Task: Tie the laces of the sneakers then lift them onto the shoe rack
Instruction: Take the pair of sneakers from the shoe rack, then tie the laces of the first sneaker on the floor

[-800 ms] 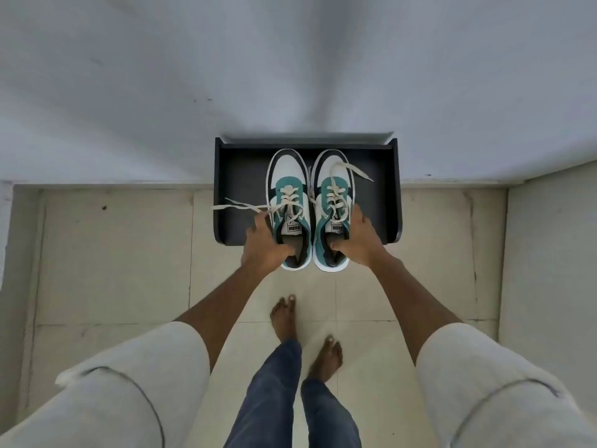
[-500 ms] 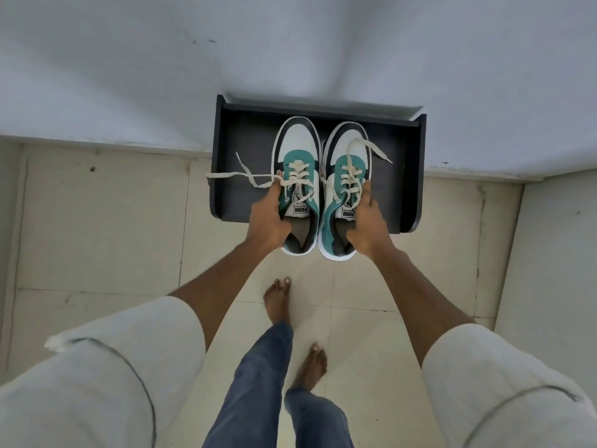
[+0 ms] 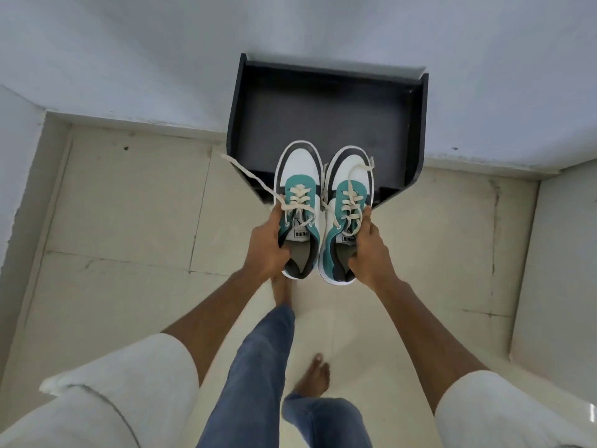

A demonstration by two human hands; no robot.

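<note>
head view, looking down. the left hand [image 3: 266, 245] is clamped on the collar of the left sneaker [image 3: 298, 210], fingers tucked inside the opening and thumb along the outer side; the right hand [image 3: 368, 250] is clamped the same way on the right sneaker [image 3: 347, 215]. gripping at the collar leaves the soles free to be set down flat, and one shoe per hand keeps the pair side by side, nearly touching, toes pointing away from the person. both sneakers are held in the air in front of the shoe rack [image 3: 323, 105], their toes overlapping its near edge and their heels out over the tiled floor [image 3: 129, 221]. the rack is a dark open tray standing against the wall [image 3: 129, 59]. the laces look untied: a long loose lace [image 3: 248, 174] trails from the left sneaker toward the rack's left corner, and another loops over the toe of the right one. judged from this, the tying step is not done and the loose ends could snag.
</note>
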